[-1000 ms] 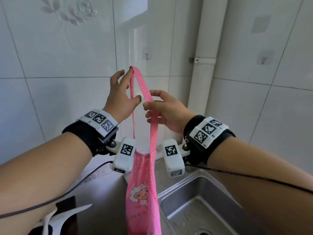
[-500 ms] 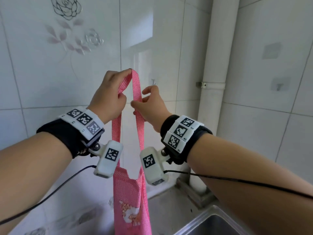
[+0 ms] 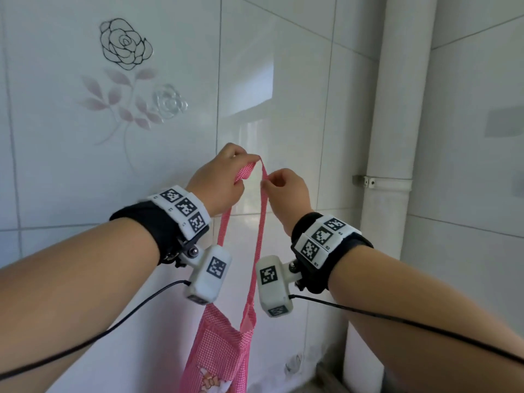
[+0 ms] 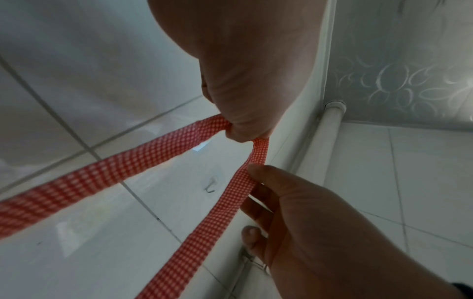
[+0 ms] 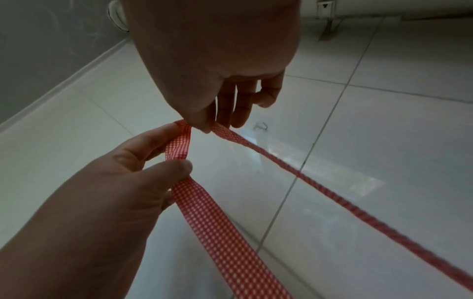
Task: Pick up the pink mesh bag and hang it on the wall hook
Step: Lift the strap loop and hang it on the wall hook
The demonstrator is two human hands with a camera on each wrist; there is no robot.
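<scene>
Forearms nearest, each with a black band and a white wrist camera (image 3: 209,275), a dark cable (image 3: 113,327) trailing from each. Between the two cameras, hanging clear of the wall, the pink mesh bag (image 3: 218,355), held up in the air by its checked strap (image 3: 259,222), its lower part cut off by the bottom edge of the head view.

Higher up, left hand (image 3: 221,182) and right hand (image 3: 286,191) close together at the top of the strap loop. Left fingers (image 4: 245,129) curled tight, pinching the fold at the very top. Right thumb and forefinger (image 5: 202,123) pinching the strap just beside that fold, the other right fingers loosely extended and holding nothing.

Behind the hands, glossy white wall tiles with a drawn rose (image 3: 124,43) up left, and a white pipe (image 3: 397,137) with a clamp to the right.

Seen only from the wrists: small metal wall hook (image 4: 212,185) on the tile just beyond the loop, bare, apart from the strap. In the head view, blocked by the hands.
</scene>
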